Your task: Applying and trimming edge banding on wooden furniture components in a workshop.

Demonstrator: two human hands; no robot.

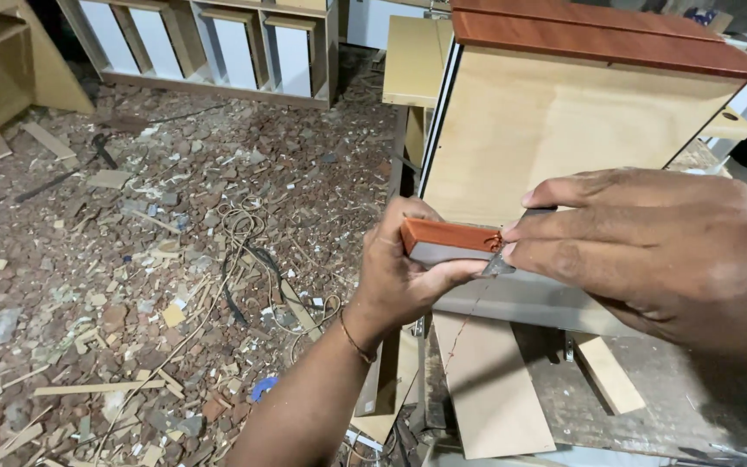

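- Wooden, small and reddish-brown on top with a grey-white side, the block (pixel 451 240) is held in the air in front of the person, between both hands and just before the cabinet.
- The left hand (pixel 404 272) is closed around the block's left end: fingers curl under it and the thumb presses on the near side.
- The right hand (pixel 650 246) has its fingers nearly flat and pinched together at the block's right end. It holds a thin grey blade (pixel 498 264) there, so this hand is closed on the tool and touches the block with the fingertips.
- A fine reddish thread or shaving (pixel 469 324) hangs down from that end, so I judge that the trimming of the red covering is in progress. The top of the block looks already covered; the right edge is rough and seems not finished. How much of the other sides is done I cannot tell.
- Under the hands lie a pale board (pixel 490 389) and a short wood strip (pixel 607 374) on a dark worktable (pixel 650 415).
- Behind the block stands the cabinet (pixel 564 130), pale plywood with a red-brown top.
- To the left, the floor (pixel 131 259) is covered with wood chips, scraps and a loose cord (pixel 244 233).
- Farthest away, a shelf unit (pixel 209 43) with white panels stands against the wall.
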